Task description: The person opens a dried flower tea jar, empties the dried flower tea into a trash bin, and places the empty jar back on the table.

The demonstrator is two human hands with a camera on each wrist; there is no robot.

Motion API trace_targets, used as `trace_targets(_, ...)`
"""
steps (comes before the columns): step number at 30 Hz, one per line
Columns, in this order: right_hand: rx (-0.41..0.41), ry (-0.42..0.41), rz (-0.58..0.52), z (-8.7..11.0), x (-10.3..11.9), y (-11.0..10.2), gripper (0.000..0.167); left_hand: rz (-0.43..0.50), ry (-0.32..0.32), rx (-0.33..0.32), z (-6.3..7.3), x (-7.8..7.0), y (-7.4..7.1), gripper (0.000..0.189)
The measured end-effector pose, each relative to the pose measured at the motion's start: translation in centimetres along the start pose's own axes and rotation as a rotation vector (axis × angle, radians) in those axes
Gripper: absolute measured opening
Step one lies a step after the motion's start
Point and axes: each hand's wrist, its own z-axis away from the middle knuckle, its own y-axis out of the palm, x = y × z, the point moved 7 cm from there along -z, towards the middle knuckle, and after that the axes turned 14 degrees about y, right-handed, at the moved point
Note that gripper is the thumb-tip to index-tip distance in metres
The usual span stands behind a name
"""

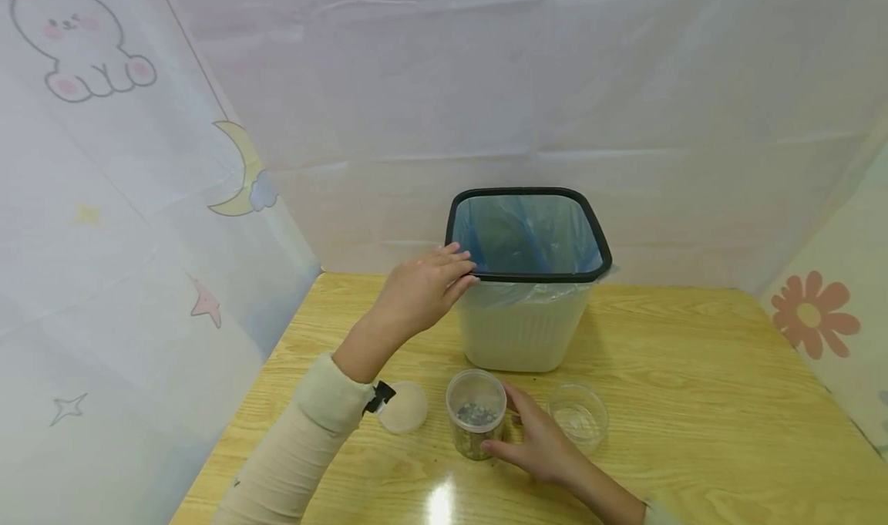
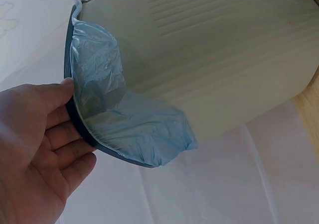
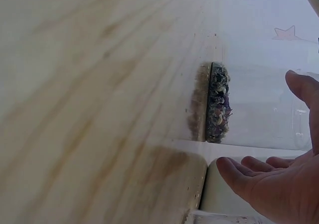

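Observation:
My left hand (image 1: 426, 290) grips the black rim (image 2: 75, 109) of a pale, ribbed trash bin (image 1: 522, 324), with thumb and fingers on either side of the rim. A thin blue bag (image 2: 134, 127) lines the bin and folds over its edge. Beside a clear jar (image 1: 475, 425) is my right hand (image 1: 541, 440), its thumb and fingers spread around the near right side. The jar stands upright and uncovered, with a layer of dark, mixed dried bits (image 3: 219, 103) at the bottom. In the right wrist view, a gap shows between the fingers and the jar.
A round translucent lid (image 1: 404, 407) lies left of the jar, partly behind the left sleeve. To the right sits a shallow clear round container (image 1: 577, 417). All stand on a wood-grain table (image 1: 694, 402), with printed sheets (image 1: 388, 85) hanging behind and at both sides.

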Motion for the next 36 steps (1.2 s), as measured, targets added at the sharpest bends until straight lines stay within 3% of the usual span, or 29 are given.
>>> trace_targets(16, 0.065, -0.048, -0.057, -1.2, -0.1, 0.9, 0.092, 0.008, 0.006, -0.014, 0.0, 0.1, 0.0, 0.033)
trace_targets(21, 0.060, -0.019, -0.030, -1.3, -0.3, 1.0, 0.094, 0.008, 0.007, -0.014, 0.0, 0.0, -0.1, 0.033)
trace_targets(36, 0.106, 0.049, -0.081, -1.6, -0.3, 1.4, 0.095, 0.003, -0.001, -0.007, 0.0, 0.1, 0.1, 0.034)
